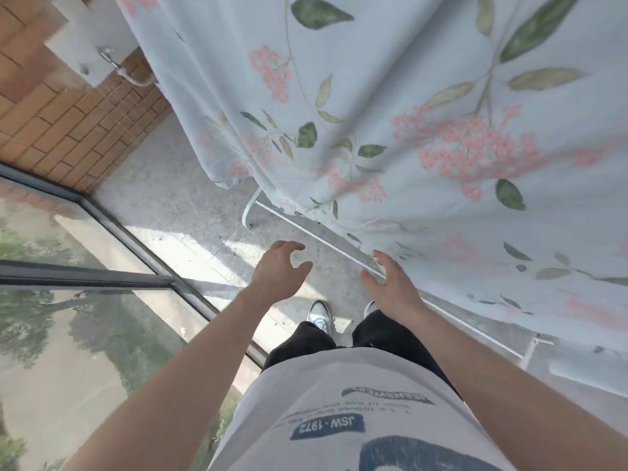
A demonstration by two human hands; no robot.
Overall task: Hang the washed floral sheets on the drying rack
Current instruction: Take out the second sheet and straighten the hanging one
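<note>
I see the floral sheet (pixel 407 137) draped over the drying rack (pixel 316 234); my left hand (pixel 278 270) and right hand (pixel 390 283) hover empty, fingers loose, beside its hem; next I'd judge: straighten it.

A pale concrete floor (pixel 190 212) catches a patch of sunlight beside a red brick wall (pixel 71 127), where a metal tap (pixel 110 61) juts from a white panel (pixel 90 32). Dark-framed glass panes (pixel 68 317) at left show blurred greenery. Below, a white printed T-shirt (pixel 339 413), black trousers (pixel 299 341) and a silver-white sneaker (pixel 320 314) are visible.
</note>
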